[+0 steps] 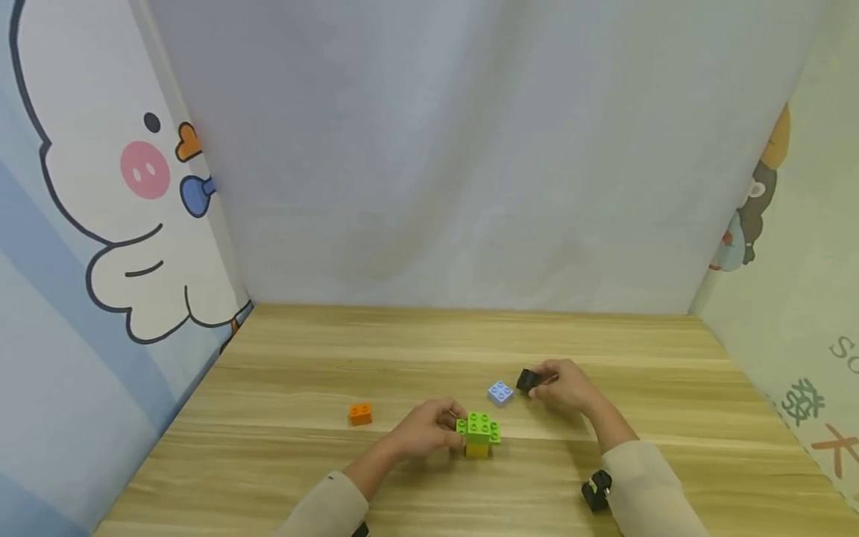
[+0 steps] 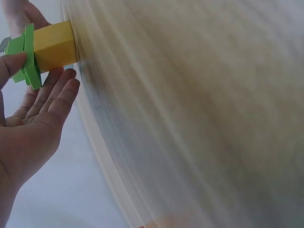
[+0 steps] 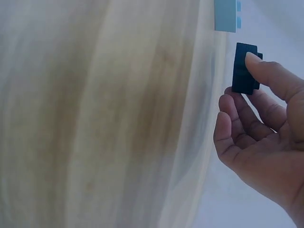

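A green brick sits on top of a yellow brick, standing on the wooden table. My left hand grips this stack from its left side. In the left wrist view the thumb lies on the green brick and the fingers reach under the yellow brick. My right hand pinches a black brick just right of a light blue brick. The right wrist view shows the thumb and fingers on the black brick, near the light blue brick.
An orange brick lies alone on the table to the left of my left hand. Cloth walls close off the back and both sides, with a cartoon duck print on the left one.
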`<action>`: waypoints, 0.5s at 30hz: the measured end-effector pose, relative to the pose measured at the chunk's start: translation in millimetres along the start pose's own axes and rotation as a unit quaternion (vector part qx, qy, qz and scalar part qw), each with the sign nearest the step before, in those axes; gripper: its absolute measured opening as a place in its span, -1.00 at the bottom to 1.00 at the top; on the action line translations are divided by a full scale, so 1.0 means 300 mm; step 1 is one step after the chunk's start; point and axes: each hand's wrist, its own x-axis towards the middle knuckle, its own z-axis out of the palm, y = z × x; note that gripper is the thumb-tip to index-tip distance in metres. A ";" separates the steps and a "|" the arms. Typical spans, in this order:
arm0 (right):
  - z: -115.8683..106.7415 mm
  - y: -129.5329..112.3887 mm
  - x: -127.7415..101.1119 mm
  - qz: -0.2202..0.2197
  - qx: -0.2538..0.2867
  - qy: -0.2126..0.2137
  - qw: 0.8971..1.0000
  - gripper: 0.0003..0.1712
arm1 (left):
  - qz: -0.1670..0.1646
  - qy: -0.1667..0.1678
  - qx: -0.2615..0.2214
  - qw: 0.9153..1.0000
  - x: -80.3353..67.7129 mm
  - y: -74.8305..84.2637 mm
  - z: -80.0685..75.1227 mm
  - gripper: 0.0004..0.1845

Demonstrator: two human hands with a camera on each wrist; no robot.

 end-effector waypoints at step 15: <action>-0.015 -0.022 -0.062 -0.030 0.039 -0.010 0.999 -0.46 | -0.002 0.003 -0.002 1.000 0.000 0.000 0.000 -0.64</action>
